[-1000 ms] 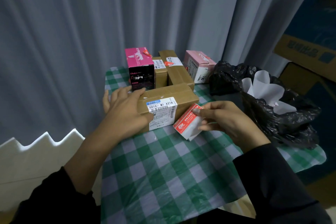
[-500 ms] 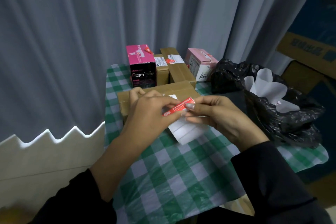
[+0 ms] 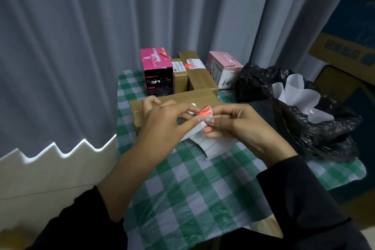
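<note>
A: Red sticker (image 3: 205, 111) at the centre of the action, held up between both hands, just above the front edge of the cardboard box (image 3: 182, 97) and clear of the counter (image 3: 182, 189)

B: Look at the grip on each side. The left hand (image 3: 162, 126) has thumb and forefinger closed on the sticker's left end. The right hand (image 3: 239, 126) pinches the right end, thumbnail pressed where the white backing sheet (image 3: 215, 146) begins

A: That backing droops below the fingers toward the checked cloth. Whether it touches, I cannot tell. Why hold it up in the air?

B: My read is peeling. Two pinches working against each other give the leverage to part sticker from backing, and doing it over the box makes the trip to the lid short

A: Orientation?

B: Long axis runs across the view, left to right, rising a little toward the right end, which curls over. The printed red face looks up at the camera, so the sticky side, I'd guess, faces the box

A: Black bag (image 3: 304, 128) gapes just to the right, handy for the backing once it comes free

B: And the pink box (image 3: 156, 63) at the back wears a red tag on top, so this front one looks next in line
</note>
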